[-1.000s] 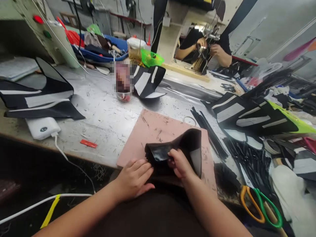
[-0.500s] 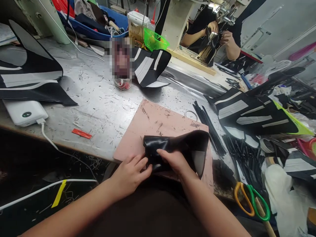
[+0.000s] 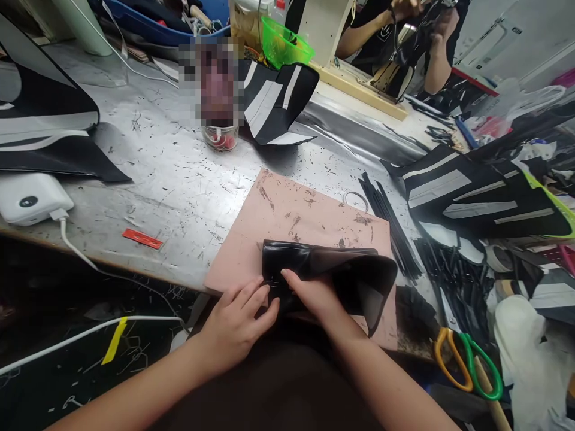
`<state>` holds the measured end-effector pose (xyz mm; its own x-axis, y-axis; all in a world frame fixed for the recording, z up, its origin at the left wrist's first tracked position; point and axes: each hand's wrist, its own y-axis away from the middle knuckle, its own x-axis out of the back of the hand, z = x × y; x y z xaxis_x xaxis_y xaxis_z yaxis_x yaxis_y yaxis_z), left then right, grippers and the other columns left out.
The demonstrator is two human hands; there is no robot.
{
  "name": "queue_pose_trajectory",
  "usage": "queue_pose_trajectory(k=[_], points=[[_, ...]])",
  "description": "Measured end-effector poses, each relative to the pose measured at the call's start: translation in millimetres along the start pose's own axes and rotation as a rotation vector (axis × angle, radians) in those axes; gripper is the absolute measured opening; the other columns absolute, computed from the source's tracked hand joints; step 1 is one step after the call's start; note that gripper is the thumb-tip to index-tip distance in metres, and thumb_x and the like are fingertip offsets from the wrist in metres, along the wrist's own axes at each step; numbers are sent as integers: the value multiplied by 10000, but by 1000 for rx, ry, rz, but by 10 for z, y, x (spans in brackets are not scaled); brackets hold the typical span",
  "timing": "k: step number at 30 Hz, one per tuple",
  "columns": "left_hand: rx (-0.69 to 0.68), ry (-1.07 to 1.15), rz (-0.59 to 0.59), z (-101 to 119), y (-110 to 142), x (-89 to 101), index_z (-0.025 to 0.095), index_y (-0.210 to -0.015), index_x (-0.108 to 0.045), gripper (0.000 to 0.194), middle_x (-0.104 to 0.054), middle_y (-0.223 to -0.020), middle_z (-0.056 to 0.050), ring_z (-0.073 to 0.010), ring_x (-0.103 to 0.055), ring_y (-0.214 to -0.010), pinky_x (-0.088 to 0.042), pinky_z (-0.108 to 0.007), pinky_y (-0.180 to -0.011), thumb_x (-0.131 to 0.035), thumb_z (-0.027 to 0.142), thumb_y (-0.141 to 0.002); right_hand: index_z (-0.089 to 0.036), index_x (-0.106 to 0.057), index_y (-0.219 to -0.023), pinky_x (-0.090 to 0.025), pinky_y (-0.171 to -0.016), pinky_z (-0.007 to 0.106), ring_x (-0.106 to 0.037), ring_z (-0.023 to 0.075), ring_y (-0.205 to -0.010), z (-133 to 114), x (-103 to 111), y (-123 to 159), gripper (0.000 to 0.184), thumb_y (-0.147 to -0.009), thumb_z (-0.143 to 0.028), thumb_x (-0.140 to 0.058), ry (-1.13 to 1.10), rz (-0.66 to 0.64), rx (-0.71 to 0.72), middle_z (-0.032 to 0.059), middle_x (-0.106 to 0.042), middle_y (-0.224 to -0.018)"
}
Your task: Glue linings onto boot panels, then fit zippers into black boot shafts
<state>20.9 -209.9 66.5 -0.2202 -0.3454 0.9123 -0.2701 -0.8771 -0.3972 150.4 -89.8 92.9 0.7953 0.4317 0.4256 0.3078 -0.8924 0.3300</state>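
A folded black leather piece (image 3: 287, 254), glossy at its left end and curling open into a loop at its right, rests on the pink board (image 3: 242, 239). My right hand (image 3: 314, 299) grips its lower middle, thumb on top and the other fingers hidden underneath. With curled fingers, my left hand (image 3: 245, 320) holds the left edge of the leather; what its fingertips press on is partly hidden. To the right of the board lie thin black strips (image 3: 386, 221) and a white ring (image 3: 356, 201).
Scissors (image 3: 467, 362) with orange and green handles lie at right, beside black scraps. Cut black panels with white strips (image 3: 462, 191) lie beyond. At left are a white power bank (image 3: 33, 197) and a red strip (image 3: 142, 237). Across the table a person's hands (image 3: 442, 30) work at a sewing machine.
The leather's left end now lies flatter and its right end loops wider. My left hand has gone from flat fingers to curled ones at the edge; my right thumb has shifted left. The view has tilted down.
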Motion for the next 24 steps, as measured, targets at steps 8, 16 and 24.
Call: queue_pose_trajectory(k=[8,16,24], points=[[7,10,-3,4,-16,1,211,-1039,-592,345,-616,-1050,-89,-241,-503,-1104,-332,-373,-892,-378,87,-799,-187,-625,-711,-483,-813,371,-640,270,-877,-174,-23,13,136,-626,-293,-642,134,65,-184,84,-686,-824],[24,-64,-125,18,-62,28,259,-1037,-555,264,-475,-1308,-63,-230,-481,-1074,-310,-356,-852,-487,240,-782,-152,-650,-861,-454,-878,310,-621,240,-967,-201,-61,28,217,-704,-289,-590,298,55,-138,99,-685,-959],[18,-191,-164,97,-233,46,224,-932,-577,238,-574,-1183,-98,-216,-523,-885,-278,-351,-784,-453,385,-808,-193,-654,-930,-477,-826,324,-610,247,-975,-126,369,26,337,-736,-439,-531,231,-77,-3,69,-676,-993]])
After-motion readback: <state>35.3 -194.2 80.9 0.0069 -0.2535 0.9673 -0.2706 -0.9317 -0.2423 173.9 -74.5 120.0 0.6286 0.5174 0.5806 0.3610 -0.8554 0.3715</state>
